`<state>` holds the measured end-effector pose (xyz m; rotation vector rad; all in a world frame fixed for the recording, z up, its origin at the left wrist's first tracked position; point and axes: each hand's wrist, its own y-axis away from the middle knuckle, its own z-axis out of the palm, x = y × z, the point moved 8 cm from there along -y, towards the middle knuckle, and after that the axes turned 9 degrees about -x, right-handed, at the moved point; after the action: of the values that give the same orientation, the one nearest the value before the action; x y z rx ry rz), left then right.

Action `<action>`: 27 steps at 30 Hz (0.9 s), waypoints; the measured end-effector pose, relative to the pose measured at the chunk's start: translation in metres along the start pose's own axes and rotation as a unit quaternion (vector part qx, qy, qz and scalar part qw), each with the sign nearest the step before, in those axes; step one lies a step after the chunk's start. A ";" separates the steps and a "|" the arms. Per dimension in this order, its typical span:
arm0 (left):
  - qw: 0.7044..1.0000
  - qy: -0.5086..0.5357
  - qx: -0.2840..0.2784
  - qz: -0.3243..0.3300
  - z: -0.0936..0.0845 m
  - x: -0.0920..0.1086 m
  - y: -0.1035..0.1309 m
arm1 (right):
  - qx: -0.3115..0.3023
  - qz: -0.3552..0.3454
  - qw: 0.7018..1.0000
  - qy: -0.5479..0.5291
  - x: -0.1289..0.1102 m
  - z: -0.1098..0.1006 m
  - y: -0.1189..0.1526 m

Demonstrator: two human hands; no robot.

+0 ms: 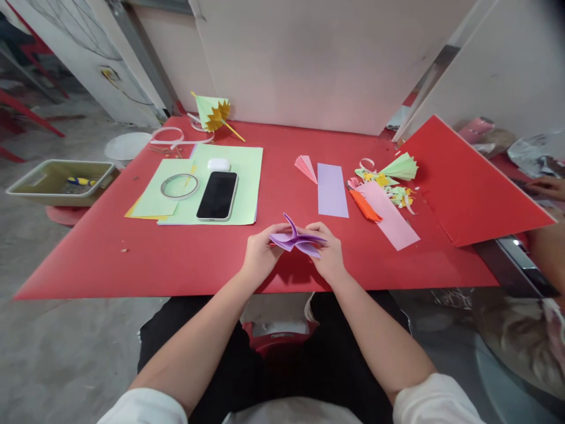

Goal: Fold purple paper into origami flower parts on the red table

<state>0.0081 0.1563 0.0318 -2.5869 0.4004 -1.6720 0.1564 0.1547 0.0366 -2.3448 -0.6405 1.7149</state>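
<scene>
Folded purple paper (pixel 291 240), green sheets (pixel 248 188) and an orange cutter (pixel 365 205) marked this as a makeshift craft workroom — a red-topped table (pixel 212 259) set against a plain panel (pixel 300 70), on a bare grey floor (pixel 57 347). Wires (pixel 90 29) ran across a wall; a plastic bin (pixel 37 199) held a yellow-and-blue tool (pixel 81 181) — and a second person's hand (pixel 548 187) showed at far right.

The purple folded paper (pixel 292 240) hides part of my left hand (pixel 263 252) and right hand (pixel 330 253); how they meet behind it I can't tell. My white sleeves (pixel 145 407) run off the bottom edge, a co-worker's blurred hand (pixel 549 187) off the right. Grey bits (pixel 77 189) in the tray (pixel 44 198) are too small to name.
</scene>
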 end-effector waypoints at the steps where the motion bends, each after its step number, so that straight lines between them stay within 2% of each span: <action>1: 1.000 -0.001 -0.002 -0.001 0.000 0.000 0.000 | 0.000 -0.004 1.000 -0.006 0.001 0.001 0.000; 10: 1.000 0.002 -0.005 -0.006 0.000 0.000 0.000 | -0.006 -0.017 0.999 -0.026 -0.002 0.002 0.000; 16: 1.000 0.015 0.002 0.014 0.001 0.002 0.001 | -0.009 0.011 1.000 0.009 0.000 0.000 0.001; 20: 0.999 0.027 0.008 0.020 0.001 0.004 0.001 | -0.002 0.055 0.998 0.017 0.006 -0.002 0.002; 27: 0.999 0.032 0.017 0.020 0.001 0.004 0.002 | 0.045 0.103 0.992 -0.062 0.022 -0.003 0.004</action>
<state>0.0100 0.1531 0.0344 -2.4907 0.4184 -1.7362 0.1652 0.1608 0.0170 -2.3274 -0.3404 1.9431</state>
